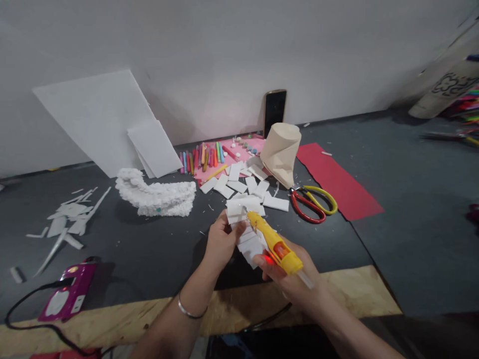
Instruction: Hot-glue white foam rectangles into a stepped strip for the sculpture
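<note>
My left hand is closed on a layered piece of white foam strips, its thumb pressed on the front. In my right hand is a yellow hot glue gun, with a clear glue stick poking out of its back and a red light glowing near my fingers. The gun's nozzle points at the upper strip and seems to touch it or nearly so. Just beyond lie several loose white rectangles. Right of these rest scissors with one red and one yellow handle, their blades partly hidden.
A beige paper cone shape stands before a phone against the wall. Crayons lie on pink paper. Left are a textured white curved piece, leaning white sheets, scraps and a purple corded box. Red sheet lies right.
</note>
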`<state>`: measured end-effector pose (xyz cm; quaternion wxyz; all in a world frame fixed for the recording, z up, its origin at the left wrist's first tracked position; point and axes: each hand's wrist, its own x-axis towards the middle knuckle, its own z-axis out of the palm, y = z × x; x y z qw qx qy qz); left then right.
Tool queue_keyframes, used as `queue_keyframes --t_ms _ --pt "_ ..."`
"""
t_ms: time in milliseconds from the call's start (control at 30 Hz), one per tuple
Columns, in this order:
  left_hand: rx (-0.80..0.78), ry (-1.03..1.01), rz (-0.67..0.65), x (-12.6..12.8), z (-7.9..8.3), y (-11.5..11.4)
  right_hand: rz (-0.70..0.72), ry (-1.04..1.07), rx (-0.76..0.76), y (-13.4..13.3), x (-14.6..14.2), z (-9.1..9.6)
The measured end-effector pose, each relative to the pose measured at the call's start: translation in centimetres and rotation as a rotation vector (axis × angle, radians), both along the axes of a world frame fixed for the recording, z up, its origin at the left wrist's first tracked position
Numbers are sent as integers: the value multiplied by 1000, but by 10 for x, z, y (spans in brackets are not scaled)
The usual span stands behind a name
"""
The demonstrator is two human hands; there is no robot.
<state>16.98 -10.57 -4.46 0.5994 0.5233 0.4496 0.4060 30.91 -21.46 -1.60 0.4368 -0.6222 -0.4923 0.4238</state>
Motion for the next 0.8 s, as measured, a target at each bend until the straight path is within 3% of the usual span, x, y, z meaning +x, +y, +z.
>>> queue_keyframes --t_ms 467,800 --pt "58 -13 9 -1 -9 1 -41 -17 -20 -4 5 -1" --pt "62 -45 2 -1 -6 0 -86 2 -10 -10 11 -7"
